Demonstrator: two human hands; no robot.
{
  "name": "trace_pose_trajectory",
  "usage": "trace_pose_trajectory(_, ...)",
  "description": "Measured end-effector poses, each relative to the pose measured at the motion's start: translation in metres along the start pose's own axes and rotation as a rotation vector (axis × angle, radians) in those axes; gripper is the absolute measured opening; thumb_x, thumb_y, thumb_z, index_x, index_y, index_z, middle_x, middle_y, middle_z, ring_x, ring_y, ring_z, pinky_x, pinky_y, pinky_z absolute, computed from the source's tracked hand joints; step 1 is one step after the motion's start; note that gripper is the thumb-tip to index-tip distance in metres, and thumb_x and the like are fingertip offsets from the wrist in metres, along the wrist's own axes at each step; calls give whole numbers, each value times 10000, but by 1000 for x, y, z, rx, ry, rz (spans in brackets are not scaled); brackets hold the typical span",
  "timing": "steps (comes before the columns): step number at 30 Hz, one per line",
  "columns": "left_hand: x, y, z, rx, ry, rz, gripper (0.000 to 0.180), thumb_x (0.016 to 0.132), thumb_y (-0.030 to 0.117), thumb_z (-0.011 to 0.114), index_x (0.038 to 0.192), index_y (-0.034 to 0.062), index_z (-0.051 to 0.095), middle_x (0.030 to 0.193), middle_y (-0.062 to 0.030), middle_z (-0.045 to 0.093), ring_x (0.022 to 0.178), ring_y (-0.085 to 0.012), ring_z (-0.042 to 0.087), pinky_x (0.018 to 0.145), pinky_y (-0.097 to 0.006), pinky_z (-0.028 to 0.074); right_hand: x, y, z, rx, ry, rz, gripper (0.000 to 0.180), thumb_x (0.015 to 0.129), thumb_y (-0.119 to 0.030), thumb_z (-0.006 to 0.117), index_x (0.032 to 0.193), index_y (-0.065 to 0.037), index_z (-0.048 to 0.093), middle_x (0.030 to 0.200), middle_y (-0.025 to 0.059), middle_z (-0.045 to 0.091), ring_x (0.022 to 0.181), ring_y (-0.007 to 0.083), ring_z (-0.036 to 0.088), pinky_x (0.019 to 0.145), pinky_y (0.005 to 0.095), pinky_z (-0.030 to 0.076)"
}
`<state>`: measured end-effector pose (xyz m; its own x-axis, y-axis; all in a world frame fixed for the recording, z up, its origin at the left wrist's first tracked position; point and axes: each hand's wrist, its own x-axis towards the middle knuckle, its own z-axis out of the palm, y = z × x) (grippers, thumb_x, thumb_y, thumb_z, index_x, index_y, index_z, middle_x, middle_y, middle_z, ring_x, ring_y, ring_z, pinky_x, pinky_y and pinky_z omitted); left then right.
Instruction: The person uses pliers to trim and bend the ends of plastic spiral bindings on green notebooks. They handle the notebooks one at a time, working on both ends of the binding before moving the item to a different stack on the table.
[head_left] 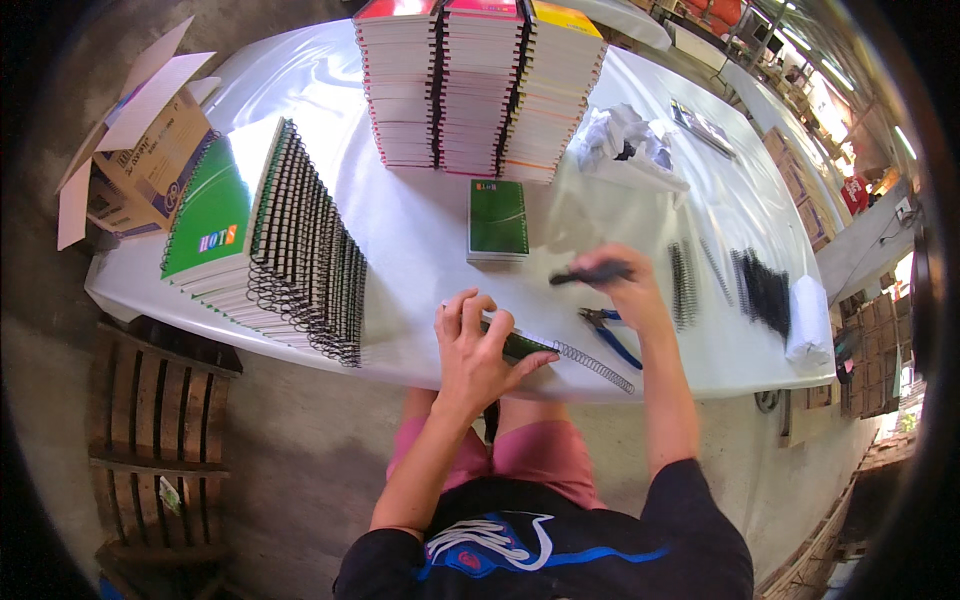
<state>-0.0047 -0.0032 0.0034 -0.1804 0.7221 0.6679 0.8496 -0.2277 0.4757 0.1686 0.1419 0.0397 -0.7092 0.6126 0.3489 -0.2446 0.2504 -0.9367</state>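
At the table's front edge, my left hand [473, 345] is closed on a small green notebook [520, 347], fingers over the top and thumb along its near side. A dark wire coil [597, 366] sticks out from the notebook's right end. My right hand [630, 290], raised above the table, grips a black elongated tool [600, 272]; motion blur hides its kind. Below that hand lie blue-handled pliers [612, 336], apart from it. Farther off, a small green notebook stack [497, 220] lies flat.
Tall notebook stacks [470, 100] with red, pink and yellow covers stand at the back. Coil-bound green notebooks [225, 205] are piled left, near an open carton [150, 160]. Loose black coils [762, 290], a white roll [808, 320] and crumpled plastic [625, 145] lie right.
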Motion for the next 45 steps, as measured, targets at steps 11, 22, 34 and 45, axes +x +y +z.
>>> trace_pose_trajectory(11,5,-3,-1,4,-73,13,538,460,457,829,708,58,567,1188,-144,457,1156,-370,378,918,-472,350,-21,-7,14,-418,3,303,229,626,34,590,795,-43,723,792,94,673,734,180,612,687,281,467)
trace_pose_trajectory(22,0,-23,7,-120,-43,-90,595,406,461,875,708,59,557,1277,-185,362,1130,-362,388,865,-459,390,-14,-8,34,-267,-12,204,305,627,61,556,866,-31,722,825,95,691,786,148,635,688,243,469)
trace_pose_trajectory(34,-1,-36,19,-451,45,-269,905,317,411,926,939,57,372,1058,-116,349,1002,-250,420,812,-359,410,4,-5,44,-346,-10,245,300,660,15,579,931,-21,704,770,107,688,721,99,605,680,240,480)
trace_pose_trajectory(45,-6,-46,27,-646,28,-349,982,351,454,915,970,46,272,1003,-124,342,974,-269,413,854,-358,393,21,-15,57,-64,-5,256,323,683,17,586,968,-51,720,759,37,691,679,69,572,652,240,475)
